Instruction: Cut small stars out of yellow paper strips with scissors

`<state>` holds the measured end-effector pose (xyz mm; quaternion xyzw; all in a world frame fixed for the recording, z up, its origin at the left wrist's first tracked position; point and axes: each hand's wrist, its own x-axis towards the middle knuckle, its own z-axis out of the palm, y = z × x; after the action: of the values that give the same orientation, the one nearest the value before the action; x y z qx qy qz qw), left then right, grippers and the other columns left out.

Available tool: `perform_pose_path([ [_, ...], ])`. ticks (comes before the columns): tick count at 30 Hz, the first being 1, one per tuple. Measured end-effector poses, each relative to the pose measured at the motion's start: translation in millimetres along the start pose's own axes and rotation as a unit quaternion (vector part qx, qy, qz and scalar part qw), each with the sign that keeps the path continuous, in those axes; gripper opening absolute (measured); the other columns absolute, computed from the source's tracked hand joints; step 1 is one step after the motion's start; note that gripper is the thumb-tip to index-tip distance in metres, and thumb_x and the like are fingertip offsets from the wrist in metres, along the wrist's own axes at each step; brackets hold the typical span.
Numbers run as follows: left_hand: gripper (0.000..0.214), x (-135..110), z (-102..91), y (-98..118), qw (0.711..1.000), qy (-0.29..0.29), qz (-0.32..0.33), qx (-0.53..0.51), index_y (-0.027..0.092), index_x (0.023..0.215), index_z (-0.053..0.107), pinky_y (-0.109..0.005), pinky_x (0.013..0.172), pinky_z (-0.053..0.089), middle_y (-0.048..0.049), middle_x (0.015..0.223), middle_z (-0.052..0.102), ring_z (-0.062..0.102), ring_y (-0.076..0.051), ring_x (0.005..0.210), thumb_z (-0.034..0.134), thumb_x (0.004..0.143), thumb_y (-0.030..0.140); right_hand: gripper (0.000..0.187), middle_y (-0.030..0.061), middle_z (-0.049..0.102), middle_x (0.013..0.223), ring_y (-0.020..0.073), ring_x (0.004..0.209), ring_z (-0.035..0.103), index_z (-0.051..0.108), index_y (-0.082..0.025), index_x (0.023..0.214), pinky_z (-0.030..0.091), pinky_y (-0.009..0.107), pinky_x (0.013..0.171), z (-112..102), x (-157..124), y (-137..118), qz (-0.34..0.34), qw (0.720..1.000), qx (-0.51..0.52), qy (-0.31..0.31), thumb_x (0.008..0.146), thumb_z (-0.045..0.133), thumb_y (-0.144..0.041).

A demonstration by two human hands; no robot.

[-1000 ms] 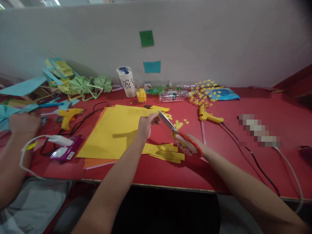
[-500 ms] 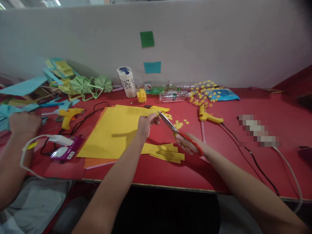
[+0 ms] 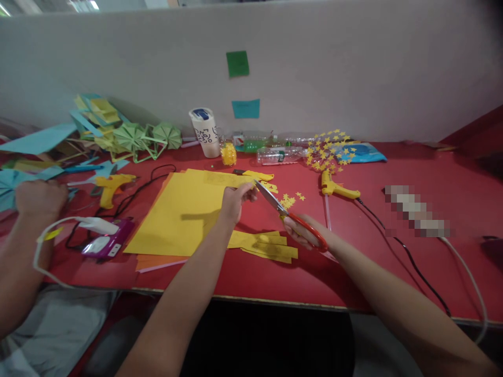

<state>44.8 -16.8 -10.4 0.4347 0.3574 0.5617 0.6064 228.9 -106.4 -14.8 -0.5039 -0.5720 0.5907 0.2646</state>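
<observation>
Since half a second ago, almost nothing has changed. The right hand (image 3: 294,231) keeps its grip around the handles of the red scissors (image 3: 282,210), above the surface (image 3: 267,283). The blade tips meet the left hand (image 3: 234,203), its fingers curled; whether they pinch something, I cannot tell.

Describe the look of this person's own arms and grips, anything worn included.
The left arm and right arm are bare as far as they show: no sleeve, watch or bracelet is visible. The left grip and right grip are ungloved human hands without visible markings. No ring shows, though both are partly hidden.
</observation>
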Motion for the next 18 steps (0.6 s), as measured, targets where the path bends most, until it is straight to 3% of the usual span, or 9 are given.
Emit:
perform_pose_path([
  [6,0.017,-1,2.8,-4,1.000,0.026,0.014,0.004,0.012,0.056,0.061,-0.023,0.049,0.039,-0.0005,0.055,0.059,0.049,-0.007,0.049,0.068,0.061,0.028,0.045,-0.0085,0.033,0.042,0.0041,0.030,0.028,0.043,-0.020,0.065,0.024,0.019,0.029,1,2,4,-0.006,1.000,0.014,0.002,0.081,0.046,-0.062],
  [13,0.023,-3,0.4,-20,0.995,0.049,0.040,0.078,0.015,0.065,0.062,-0.026,0.059,0.045,-0.0009,0.059,0.061,0.054,-0.010,0.056,0.062,0.072,0.037,0.045,-0.0097,0.033,0.039,0.0046,0.028,0.029,0.043,-0.020,0.067,0.023,0.020,0.031,7,2,3,-0.029,0.999,0.020,-0.003,0.081,0.043,-0.063],
  [18,0.029,-9,5.0,-21,0.992,0.013,0.057,0.109,0.017,0.061,0.060,-0.026,0.063,0.046,-0.0007,0.060,0.059,0.055,-0.009,0.057,0.056,0.078,0.040,0.044,-0.0099,0.034,0.035,0.0046,0.029,0.029,0.042,-0.020,0.069,0.025,0.021,0.037,12,1,2,-0.063,0.998,0.006,0.001,0.084,0.039,-0.062],
])
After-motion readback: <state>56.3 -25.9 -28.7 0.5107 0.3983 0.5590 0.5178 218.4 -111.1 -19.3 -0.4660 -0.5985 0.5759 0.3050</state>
